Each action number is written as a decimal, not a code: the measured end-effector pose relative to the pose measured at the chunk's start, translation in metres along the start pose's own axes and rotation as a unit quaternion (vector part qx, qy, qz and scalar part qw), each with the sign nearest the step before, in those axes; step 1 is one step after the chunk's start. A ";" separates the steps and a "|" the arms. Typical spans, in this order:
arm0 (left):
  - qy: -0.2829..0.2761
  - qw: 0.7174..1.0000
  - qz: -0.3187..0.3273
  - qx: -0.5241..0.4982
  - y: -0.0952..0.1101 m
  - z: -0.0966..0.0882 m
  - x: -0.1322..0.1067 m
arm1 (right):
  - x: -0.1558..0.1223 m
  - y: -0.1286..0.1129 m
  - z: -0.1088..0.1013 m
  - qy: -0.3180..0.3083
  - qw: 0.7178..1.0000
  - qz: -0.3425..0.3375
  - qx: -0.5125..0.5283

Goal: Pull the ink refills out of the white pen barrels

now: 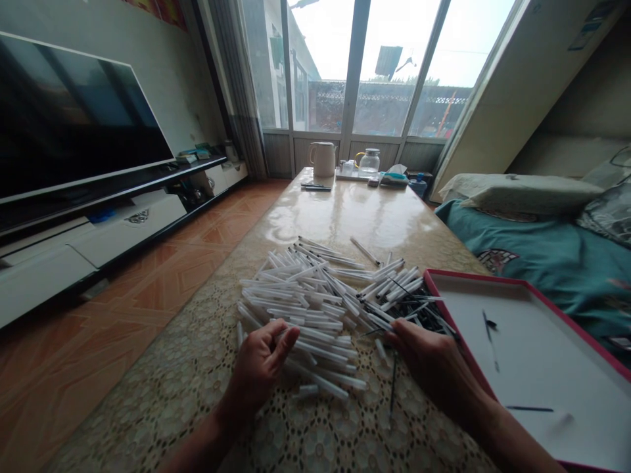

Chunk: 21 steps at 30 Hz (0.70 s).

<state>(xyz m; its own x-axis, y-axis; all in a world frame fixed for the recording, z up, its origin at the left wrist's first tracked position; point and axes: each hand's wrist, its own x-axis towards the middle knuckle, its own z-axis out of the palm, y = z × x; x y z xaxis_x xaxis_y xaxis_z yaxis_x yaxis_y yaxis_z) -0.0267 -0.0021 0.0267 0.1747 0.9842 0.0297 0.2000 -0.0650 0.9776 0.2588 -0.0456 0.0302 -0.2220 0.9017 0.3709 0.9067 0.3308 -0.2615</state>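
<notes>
White tubes heaped between the hands

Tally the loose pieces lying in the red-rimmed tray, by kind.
Thin dark rods: 2
Small dark bit: 1
Total in the red-rimmed tray: 3
</notes>
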 end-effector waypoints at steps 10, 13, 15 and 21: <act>0.032 0.995 0.049 -0.081 0.000 0.011 -0.003 | -0.001 -0.044 0.019 -0.098 0.974 0.075 0.189; 0.002 0.994 0.017 -0.110 0.001 0.014 -0.006 | 0.002 -0.057 0.019 -0.117 0.972 0.063 0.196; -0.064 0.984 -0.037 -0.161 0.001 0.018 -0.009 | 0.006 -0.067 0.020 -0.123 0.973 0.050 0.188; -0.148 0.939 -0.115 -0.288 -0.007 0.028 -0.011 | 0.019 -0.084 0.018 -0.112 0.963 0.030 0.245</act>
<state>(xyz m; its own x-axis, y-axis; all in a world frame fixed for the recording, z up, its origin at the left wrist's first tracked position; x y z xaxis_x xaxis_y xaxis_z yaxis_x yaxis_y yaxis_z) -0.0033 -0.0174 0.0141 0.4687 0.8666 -0.1714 -0.2747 0.3274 0.9041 0.1719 -0.0518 0.0434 -0.2958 0.9427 0.1542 0.6548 0.3177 -0.6858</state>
